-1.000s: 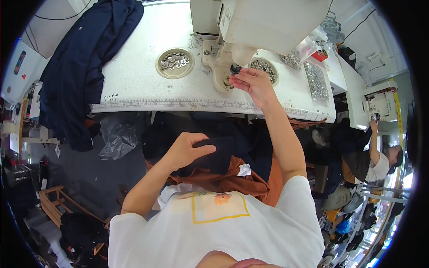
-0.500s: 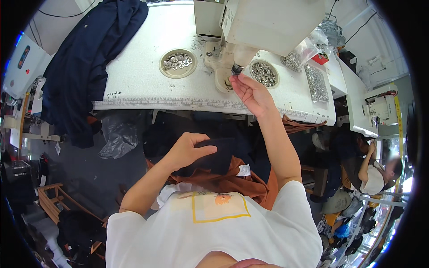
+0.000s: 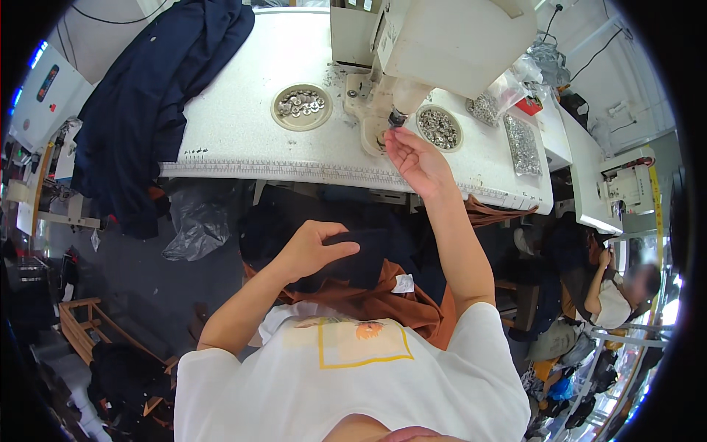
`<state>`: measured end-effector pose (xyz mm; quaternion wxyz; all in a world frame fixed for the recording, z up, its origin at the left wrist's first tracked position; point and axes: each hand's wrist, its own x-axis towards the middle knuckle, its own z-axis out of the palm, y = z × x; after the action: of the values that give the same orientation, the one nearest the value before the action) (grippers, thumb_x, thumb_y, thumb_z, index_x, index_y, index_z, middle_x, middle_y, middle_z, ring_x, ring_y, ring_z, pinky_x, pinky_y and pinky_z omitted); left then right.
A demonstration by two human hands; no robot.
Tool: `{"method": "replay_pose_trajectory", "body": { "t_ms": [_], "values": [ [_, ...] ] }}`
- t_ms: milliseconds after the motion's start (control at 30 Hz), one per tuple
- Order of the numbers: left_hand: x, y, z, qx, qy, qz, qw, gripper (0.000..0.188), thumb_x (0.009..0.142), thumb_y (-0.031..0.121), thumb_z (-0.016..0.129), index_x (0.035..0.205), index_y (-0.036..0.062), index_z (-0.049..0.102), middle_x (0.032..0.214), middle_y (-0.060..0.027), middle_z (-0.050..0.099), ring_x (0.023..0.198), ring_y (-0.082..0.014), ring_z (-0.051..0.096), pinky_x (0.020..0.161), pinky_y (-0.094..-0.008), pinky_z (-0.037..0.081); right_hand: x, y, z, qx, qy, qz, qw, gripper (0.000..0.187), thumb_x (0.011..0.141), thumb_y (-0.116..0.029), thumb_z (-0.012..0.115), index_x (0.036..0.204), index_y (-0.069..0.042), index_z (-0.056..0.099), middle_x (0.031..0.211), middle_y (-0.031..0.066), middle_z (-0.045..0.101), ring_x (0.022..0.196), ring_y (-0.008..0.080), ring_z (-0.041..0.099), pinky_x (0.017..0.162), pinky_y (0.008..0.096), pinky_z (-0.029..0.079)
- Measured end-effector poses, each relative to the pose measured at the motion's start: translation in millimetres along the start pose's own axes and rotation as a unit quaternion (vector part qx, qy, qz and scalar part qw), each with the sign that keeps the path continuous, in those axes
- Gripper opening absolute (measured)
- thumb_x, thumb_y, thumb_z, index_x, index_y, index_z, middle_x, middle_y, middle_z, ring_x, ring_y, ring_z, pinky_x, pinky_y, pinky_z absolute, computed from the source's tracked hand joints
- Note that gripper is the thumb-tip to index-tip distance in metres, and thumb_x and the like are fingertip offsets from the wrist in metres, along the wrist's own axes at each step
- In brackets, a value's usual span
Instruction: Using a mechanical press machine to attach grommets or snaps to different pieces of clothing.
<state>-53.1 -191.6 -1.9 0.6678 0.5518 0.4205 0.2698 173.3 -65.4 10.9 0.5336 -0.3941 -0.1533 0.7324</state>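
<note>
This is a workshop where people work on clothes. A big machine (image 3: 464, 44) stands on a long white table (image 3: 228, 125), and a ruler (image 3: 294, 171) is printed along the front edge. A left dish (image 3: 303, 124) and a right dish (image 3: 459, 140) hold lots of shiny metal bits, and a clear bag (image 3: 523, 147) is full of them too. A big dark blue cloth (image 3: 143, 110) hangs off the table on the left. Dark cloth (image 3: 335, 272) and brown cloth (image 3: 431, 317) lie on the lap. Far to the right, another person (image 3: 611, 302) is near another white machine (image 3: 627, 186), with heaps of cloth (image 3: 556, 335) close by.
</note>
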Motion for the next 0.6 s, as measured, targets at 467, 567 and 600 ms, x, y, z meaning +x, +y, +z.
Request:
{"method": "replay_pose_trajectory", "body": {
  "t_ms": [467,567,600],
  "values": [
    [-2,-2,3,0.015,0.001,-0.006,1.000,0.016,0.084,0.012,0.070,0.089,-0.0022,0.067,0.077,0.0023,0.063,0.071,-0.0030,0.053,0.064,-0.0190,0.045,2,8,9,0.143,0.029,0.003,0.989,0.023,0.085,0.013,0.048,0.108,0.011,0.045,0.105,0.0202,0.055,0.099,0.0295,0.060,0.090,0.0369,0.055],
    [-5,-2,1,0.000,0.001,-0.006,1.000,0.016,0.084,0.012,0.070,0.089,-0.0022,0.067,0.077,0.0030,0.063,0.071,-0.0028,0.052,0.063,-0.0189,0.044,1,9,13,0.139,0.039,0.004,0.990,0.023,0.084,0.014,0.047,0.107,0.011,0.044,0.105,0.0207,0.055,0.099,0.0292,0.060,0.090,0.0373,0.055],
    [-5,-2,1,-0.001,0.000,-0.006,1.000,0.016,0.084,0.012,0.070,0.089,-0.0022,0.067,0.077,0.0030,0.063,0.071,-0.0028,0.052,0.063,-0.0189,0.044,2,10,11,0.139,0.040,0.005,0.990,0.023,0.084,0.014,0.047,0.107,0.011,0.044,0.105,0.0207,0.055,0.099,0.0292,0.060,0.090,0.0373,0.055]
  ]
}}
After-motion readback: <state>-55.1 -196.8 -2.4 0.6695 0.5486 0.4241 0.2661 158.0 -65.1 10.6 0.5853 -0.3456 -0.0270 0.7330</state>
